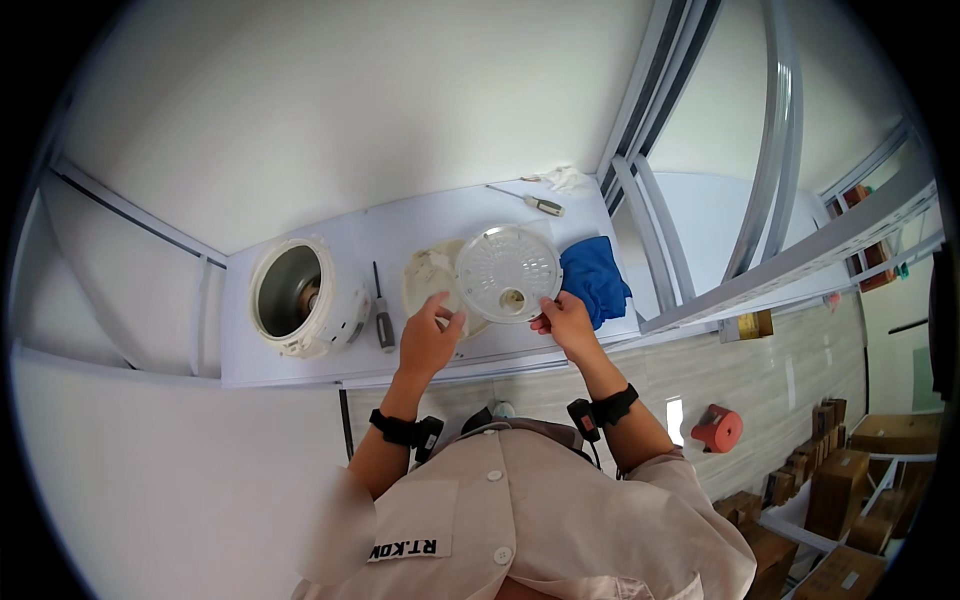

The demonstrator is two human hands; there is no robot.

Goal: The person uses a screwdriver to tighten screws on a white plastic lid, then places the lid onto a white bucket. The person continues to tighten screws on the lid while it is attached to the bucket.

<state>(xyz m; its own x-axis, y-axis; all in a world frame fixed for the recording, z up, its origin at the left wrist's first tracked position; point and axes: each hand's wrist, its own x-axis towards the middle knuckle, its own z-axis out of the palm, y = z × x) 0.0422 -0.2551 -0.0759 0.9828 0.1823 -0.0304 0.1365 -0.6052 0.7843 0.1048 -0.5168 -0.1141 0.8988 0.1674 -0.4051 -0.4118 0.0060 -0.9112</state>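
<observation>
A round, shiny, pale disc [508, 268], which looks like the inner lid plate of a rice cooker, is tilted above the table with a small round fitting [512, 299] near its lower edge. My right hand [567, 325] pinches its lower right rim. Just off the disc's lower left side is my left hand [432, 338], its thumb and forefinger apart with nothing seen between them. Partly hidden behind the disc lies a cream-coloured lid [424, 272]. Left of that lid a grey-handled screwdriver [383, 322] rests on the table.
A white rice cooker body [345, 300] stands open at the table's left. Right of the disc sits a crumpled blue cloth [594, 280]. Another screwdriver [543, 205] and white crumpled material [563, 179] lie at the back right. Metal framing [640, 235] borders the table's right end.
</observation>
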